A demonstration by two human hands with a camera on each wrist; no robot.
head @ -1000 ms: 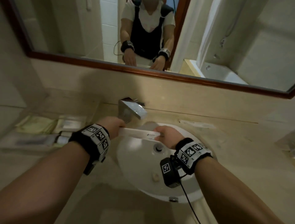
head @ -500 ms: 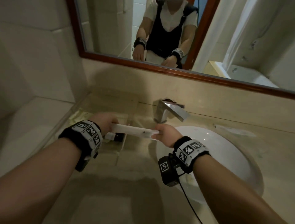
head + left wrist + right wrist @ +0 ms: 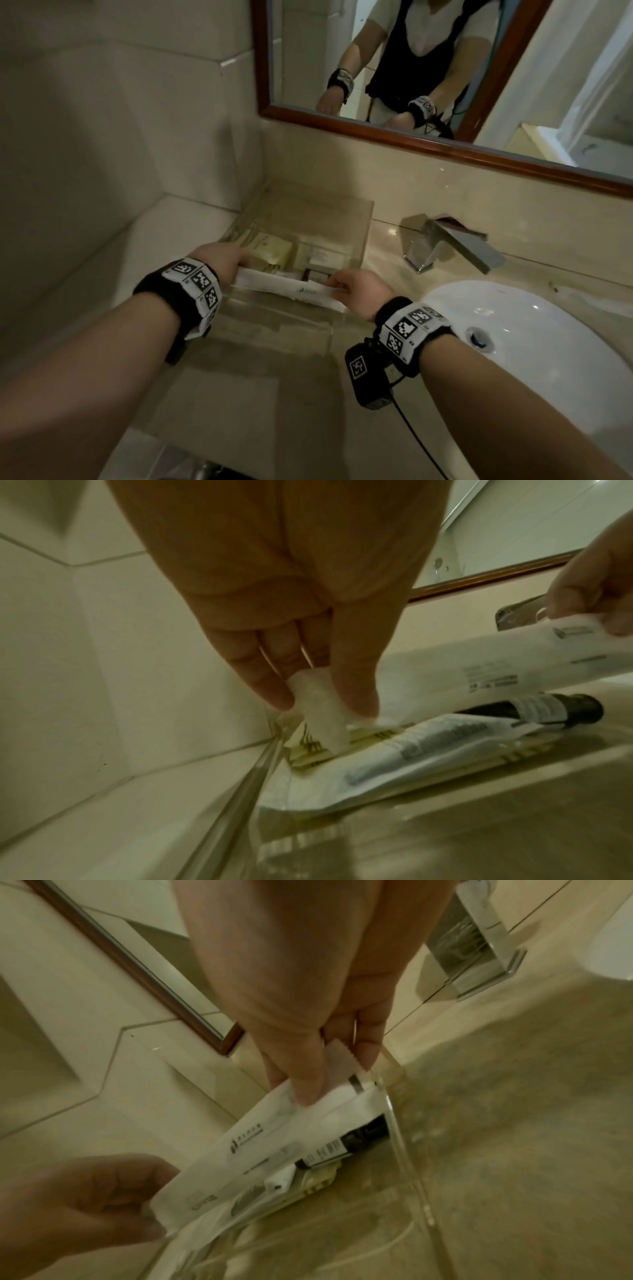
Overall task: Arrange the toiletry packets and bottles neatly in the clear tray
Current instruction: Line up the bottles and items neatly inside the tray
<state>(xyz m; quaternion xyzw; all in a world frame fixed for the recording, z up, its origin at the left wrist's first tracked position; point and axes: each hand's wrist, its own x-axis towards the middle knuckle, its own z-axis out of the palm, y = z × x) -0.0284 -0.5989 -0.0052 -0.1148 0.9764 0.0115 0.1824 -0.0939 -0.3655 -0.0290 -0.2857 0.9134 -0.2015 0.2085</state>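
Observation:
A long white packet [image 3: 287, 289] hangs level over the clear tray [image 3: 363, 236], held at both ends. My left hand [image 3: 224, 257] pinches its left end [image 3: 320, 693] between thumb and fingers. My right hand [image 3: 356, 291] pinches the right end [image 3: 337, 1083]. Below it in the tray lie yellow-green sachets [image 3: 267, 246], another white packet [image 3: 428, 748] and a small dark bottle [image 3: 534, 710] on its side. The bottle [image 3: 346, 1146] shows under the held packet in the right wrist view.
The tray sits in the counter's left corner against the tiled wall [image 3: 120, 137]. A chrome tap [image 3: 452, 246] and white basin [image 3: 548, 342] lie to its right. A wood-framed mirror [image 3: 411, 137] hangs above the counter [image 3: 274, 394].
Both hands have carried the white packet leftward from over the basin to above the tray, still holding its two ends. The camera has turned left with them.

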